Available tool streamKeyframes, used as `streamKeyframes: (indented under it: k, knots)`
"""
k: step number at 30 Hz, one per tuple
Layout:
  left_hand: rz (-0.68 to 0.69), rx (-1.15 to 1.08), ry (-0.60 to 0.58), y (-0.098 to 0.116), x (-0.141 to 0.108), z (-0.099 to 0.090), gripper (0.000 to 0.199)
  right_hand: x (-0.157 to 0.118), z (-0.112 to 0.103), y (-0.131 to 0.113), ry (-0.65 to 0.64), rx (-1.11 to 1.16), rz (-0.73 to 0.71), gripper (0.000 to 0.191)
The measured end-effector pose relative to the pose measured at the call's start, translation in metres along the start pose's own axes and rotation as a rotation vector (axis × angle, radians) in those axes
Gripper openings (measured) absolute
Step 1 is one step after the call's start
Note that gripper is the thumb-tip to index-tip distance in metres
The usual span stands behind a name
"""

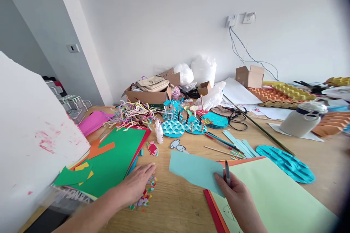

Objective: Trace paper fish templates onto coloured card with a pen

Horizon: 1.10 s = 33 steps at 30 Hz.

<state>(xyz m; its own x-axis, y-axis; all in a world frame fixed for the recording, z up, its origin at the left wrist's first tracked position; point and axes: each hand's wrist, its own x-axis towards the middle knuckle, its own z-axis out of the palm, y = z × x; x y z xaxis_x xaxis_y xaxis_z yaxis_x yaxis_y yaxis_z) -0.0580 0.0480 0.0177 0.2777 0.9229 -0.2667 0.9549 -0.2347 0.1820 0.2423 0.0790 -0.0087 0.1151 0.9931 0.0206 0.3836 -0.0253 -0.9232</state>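
My right hand (236,191) pinches a light blue sheet of paper (194,169) by its right end. A dark pen (227,172) stands upright in the same hand. My left hand (139,182) lies low over the table with its fingers stretched out, beside small coloured paper scraps (149,191). Just beyond its fingertips rest a red paper fish (152,148) and grey paper cutouts (177,145). Pale green paper (273,189), with a small pencil drawing partly showing, tops the stack under my right forearm.
Green paper (115,160) with orange and yellow offcuts covers the left side. Behind stand white glue bottles (159,133), pipe cleaners (133,114) and blue discs with paper fish (195,125). At right are blue strips (240,145), a corrugated blue oval (286,164) and a lidded jar (302,120).
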Motion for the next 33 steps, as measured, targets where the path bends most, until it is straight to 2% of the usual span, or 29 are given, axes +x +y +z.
streamKeyframes:
  k: [2, 5, 8, 11, 14, 18, 20, 24, 27, 30, 33]
  knots:
    - [-0.005, 0.01, 0.071, -0.007, -0.009, -0.004, 0.07, 0.001, 0.002, 0.001, 0.022, -0.083, 0.008, 0.035]
    - [-0.123, 0.09, 0.141, -0.018, -0.018, -0.005, 0.065, 0.005, 0.002, 0.006, -0.012, -0.193, 0.037, 0.039]
    - [-0.264, 0.192, 0.107, -0.022, -0.022, -0.001, 0.072, 0.009, -0.001, 0.01, -0.079, -0.299, 0.032, 0.038]
    - [-0.322, 0.236, 0.063, -0.018, -0.024, 0.002, 0.079, 0.011, -0.008, 0.012, -0.021, -0.409, -0.043, 0.036]
    - [-0.312, 0.2, 0.055, -0.016, -0.026, 0.0, 0.081, 0.009, -0.017, 0.011, 0.014, -0.51, -0.082, 0.036]
    - [-0.271, 0.22, 0.06, -0.018, -0.027, -0.003, 0.06, 0.005, -0.025, 0.005, -0.167, -0.564, -0.169, 0.038]
    - [-0.282, 0.239, 0.071, -0.02, -0.027, -0.005, 0.046, 0.004, -0.024, 0.001, -0.251, -0.604, -0.205, 0.038]
    - [-0.328, 0.236, 0.085, -0.022, -0.022, -0.007, 0.032, 0.007, -0.009, -0.002, -0.296, -0.754, -0.201, 0.039]
    - [-0.338, 0.208, 0.065, -0.028, -0.019, -0.008, 0.038, 0.01, 0.003, 0.001, -0.357, -0.91, -0.181, 0.037]
    - [-0.325, 0.175, 0.074, -0.035, -0.02, -0.011, 0.044, 0.01, 0.004, -0.007, -0.365, -1.009, -0.246, 0.028]
    - [-0.314, 0.143, 0.127, -0.042, -0.026, -0.019, 0.04, 0.007, 0.005, -0.032, -0.411, -0.882, -0.291, 0.027]
